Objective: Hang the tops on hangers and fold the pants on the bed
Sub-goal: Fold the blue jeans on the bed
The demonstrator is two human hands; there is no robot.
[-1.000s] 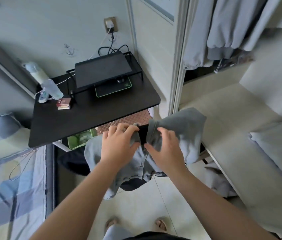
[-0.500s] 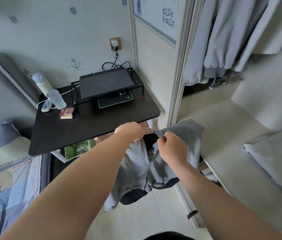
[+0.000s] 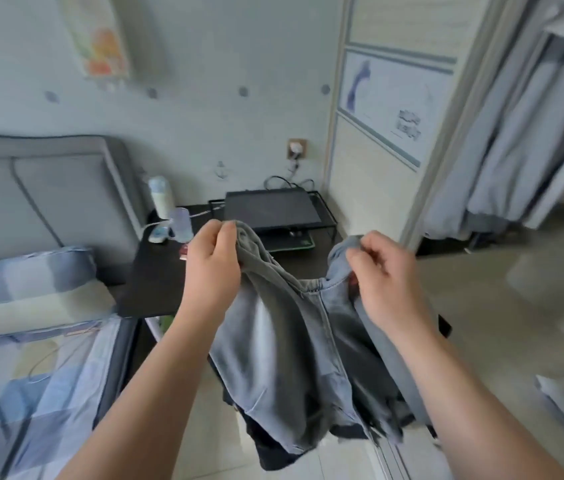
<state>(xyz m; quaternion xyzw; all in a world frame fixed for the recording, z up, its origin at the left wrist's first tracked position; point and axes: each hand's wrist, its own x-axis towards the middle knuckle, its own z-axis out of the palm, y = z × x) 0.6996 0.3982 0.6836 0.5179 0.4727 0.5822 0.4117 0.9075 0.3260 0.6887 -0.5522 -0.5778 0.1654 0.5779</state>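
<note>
Two hands, one pair of pants, held up in front of the desk.
Nearest the camera, both forearms reach forward. The left hand [image 3: 213, 261] has one end of the waistband clamped between thumb and curled fingers, and the right hand [image 3: 382, 271] pinches the other end. The grey denim pants [image 3: 284, 358] hang in mid-air between them, legs drooping toward the floor, just in front of the desk [image 3: 155, 282] and off the bed [image 3: 31, 393]. The bed lies left of the desk, with a checked sheet and a pillow [image 3: 24, 275]. At the back of the desk sits a dark slab [image 3: 270, 209] on a wire stand, with a bottle [image 3: 161, 197] at the desk's far left corner. Right of the desk, grey tops [image 3: 516, 150] hang in the open wardrobe.
</note>
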